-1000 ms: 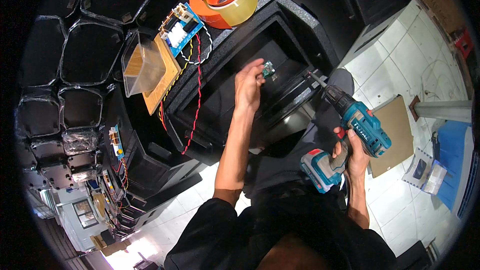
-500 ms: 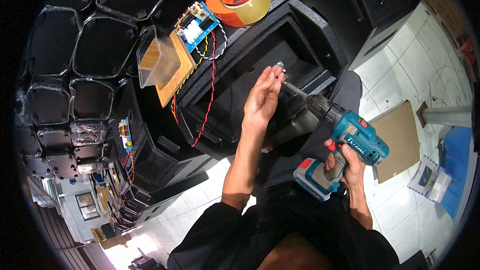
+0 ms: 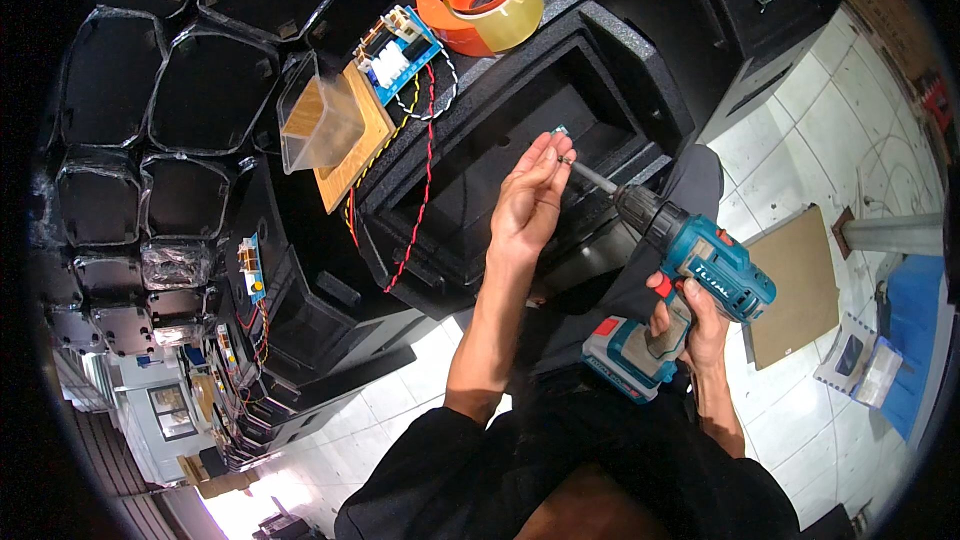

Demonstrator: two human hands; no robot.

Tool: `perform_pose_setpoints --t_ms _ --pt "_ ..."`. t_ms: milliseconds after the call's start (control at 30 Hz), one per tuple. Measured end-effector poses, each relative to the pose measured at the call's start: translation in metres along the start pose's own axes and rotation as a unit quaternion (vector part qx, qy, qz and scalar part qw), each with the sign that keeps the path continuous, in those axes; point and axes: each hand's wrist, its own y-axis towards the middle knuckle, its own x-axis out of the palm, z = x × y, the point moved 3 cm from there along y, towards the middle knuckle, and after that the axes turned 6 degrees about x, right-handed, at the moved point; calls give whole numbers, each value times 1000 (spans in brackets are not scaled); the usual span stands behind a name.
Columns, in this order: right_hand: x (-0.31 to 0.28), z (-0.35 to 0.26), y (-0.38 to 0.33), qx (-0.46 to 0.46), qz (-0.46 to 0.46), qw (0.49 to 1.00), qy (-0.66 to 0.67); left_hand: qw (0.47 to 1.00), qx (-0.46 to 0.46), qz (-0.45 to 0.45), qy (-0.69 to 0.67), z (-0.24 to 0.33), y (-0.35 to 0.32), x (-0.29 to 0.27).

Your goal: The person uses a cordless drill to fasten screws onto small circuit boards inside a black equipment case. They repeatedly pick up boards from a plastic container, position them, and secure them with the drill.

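My right hand (image 3: 690, 320) grips the handle of a teal cordless drill (image 3: 680, 270). Its bit (image 3: 592, 176) points up-left into the open recess of a black speaker cabinet (image 3: 520, 140). My left hand (image 3: 530, 202) is raised at the bit's tip, fingers pinched around a small part, probably a screw, against the tip. A small blue-green piece shows just above my fingertips.
A blue circuit board (image 3: 398, 52) with red, yellow and black wires lies on the cabinet top, next to an orange tape dispenser (image 3: 480, 2) and a clear plastic tub (image 3: 320, 122) on a wooden panel. Black cabinets stack at left. A cardboard sheet (image 3: 795, 290) lies on the tiled floor.
The drill has swung up and left so its bit now meets my left fingertips. My left hand has come down slightly out of the recess to the bit.
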Motion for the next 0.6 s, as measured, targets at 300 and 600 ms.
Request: perform_pose_setpoints --t_ms 300,600 --pt "-4 -2 4 -11 -8 1000 -3 996 31 -24 85 -2 -2 6" --pt "-16 8 8 5 11 1000 -1 989 -10 -92 112 -12 8 9"
